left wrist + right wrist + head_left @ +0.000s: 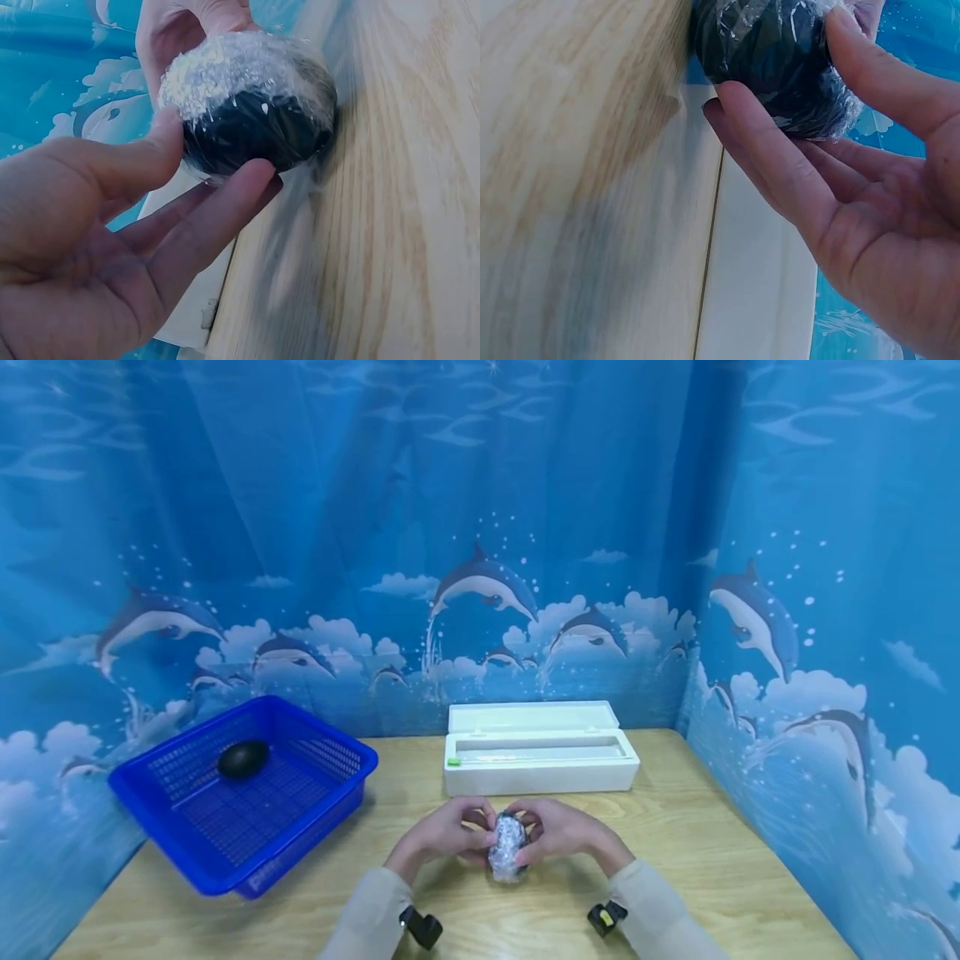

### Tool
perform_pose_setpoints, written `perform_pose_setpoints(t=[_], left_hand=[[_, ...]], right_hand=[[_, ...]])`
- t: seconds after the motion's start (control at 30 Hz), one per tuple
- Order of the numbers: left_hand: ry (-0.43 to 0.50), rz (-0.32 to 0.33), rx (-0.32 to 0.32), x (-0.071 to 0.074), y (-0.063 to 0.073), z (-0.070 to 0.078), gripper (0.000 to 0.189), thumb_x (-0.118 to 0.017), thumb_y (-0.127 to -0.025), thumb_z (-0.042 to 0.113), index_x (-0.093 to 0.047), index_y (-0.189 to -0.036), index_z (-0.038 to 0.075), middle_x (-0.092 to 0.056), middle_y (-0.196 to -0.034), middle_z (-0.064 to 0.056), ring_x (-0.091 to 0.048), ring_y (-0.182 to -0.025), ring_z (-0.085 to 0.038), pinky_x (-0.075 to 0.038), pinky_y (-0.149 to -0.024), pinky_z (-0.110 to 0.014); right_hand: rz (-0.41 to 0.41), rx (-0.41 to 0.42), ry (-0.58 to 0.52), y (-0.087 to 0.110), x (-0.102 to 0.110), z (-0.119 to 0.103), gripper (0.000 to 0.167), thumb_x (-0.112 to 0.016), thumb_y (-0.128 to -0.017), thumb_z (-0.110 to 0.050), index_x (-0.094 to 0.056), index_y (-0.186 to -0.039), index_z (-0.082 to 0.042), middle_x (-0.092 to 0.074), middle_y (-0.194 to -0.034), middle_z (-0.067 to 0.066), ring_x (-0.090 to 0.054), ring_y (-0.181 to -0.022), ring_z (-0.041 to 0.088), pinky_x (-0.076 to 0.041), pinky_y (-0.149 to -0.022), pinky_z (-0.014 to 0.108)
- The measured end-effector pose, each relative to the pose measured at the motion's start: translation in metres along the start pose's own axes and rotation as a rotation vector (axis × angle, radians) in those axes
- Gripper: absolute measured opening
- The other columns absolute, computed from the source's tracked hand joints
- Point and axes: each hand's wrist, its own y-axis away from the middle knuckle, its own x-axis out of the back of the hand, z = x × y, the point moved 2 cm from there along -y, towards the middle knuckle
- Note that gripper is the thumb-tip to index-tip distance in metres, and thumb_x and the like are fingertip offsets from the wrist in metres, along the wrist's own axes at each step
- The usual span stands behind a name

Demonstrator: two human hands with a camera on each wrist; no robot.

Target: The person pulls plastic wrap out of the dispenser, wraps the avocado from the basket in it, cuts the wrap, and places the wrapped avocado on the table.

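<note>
A dark oval avocado-like object (508,847), wrapped in clear, crinkled cling film, is between both hands just above the wooden table. My left hand (448,833) grips its left side, thumb and fingertips on the film. From the other side my right hand (564,833) holds it with its thumb and fingers. In the left wrist view, bunched shiny film covers the top of the wrapped object (259,127), and its dark skin shows below. The right wrist view shows film creased over the dark side of the wrapped object (772,64).
Behind the hands stands a long white cling film box (543,779), lid raised, with a green slider (453,762) at its left end. A blue plastic basket (300,847) at the left holds another dark oval object (243,760). Dolphin-print curtains (360,568) border the table.
</note>
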Motion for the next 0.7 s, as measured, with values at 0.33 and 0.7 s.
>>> perform_pose_setpoints(t=[0.33, 0.7], left_hand=[[-0.045, -0.002, 0.081, -0.0008, -0.0023, -0.0042, 0.029, -0.076, -0.094, 0.011, -0.064, -0.118, 0.0, -0.075, -0.105, -0.014, -0.075, -0.089, -0.023, -0.066, -0.073, -0.04], [-0.095, -0.046, 0.118, 0.0013, -0.0013, -0.0044, 0.037, -0.075, -0.095, 0.019, -0.067, -0.126, 0.0, -0.075, -0.1, -0.009, -0.073, -0.078, -0.02, -0.066, -0.071, -0.036]], right_hand=[[-0.049, 0.0, -0.025, 0.0027, 0.0024, 0.0007, 0.074, -0.084, -0.08, -0.003, -0.048, -0.145, 0.003, -0.074, -0.113, 0.016, -0.072, -0.1, 0.026, -0.062, -0.084, 0.035], [-0.054, -0.005, -0.007, 0.002, 0.0026, 0.0004, 0.075, -0.084, -0.081, -0.003, -0.047, -0.147, 0.002, -0.073, -0.118, 0.018, -0.072, -0.105, 0.029, -0.061, -0.093, 0.042]])
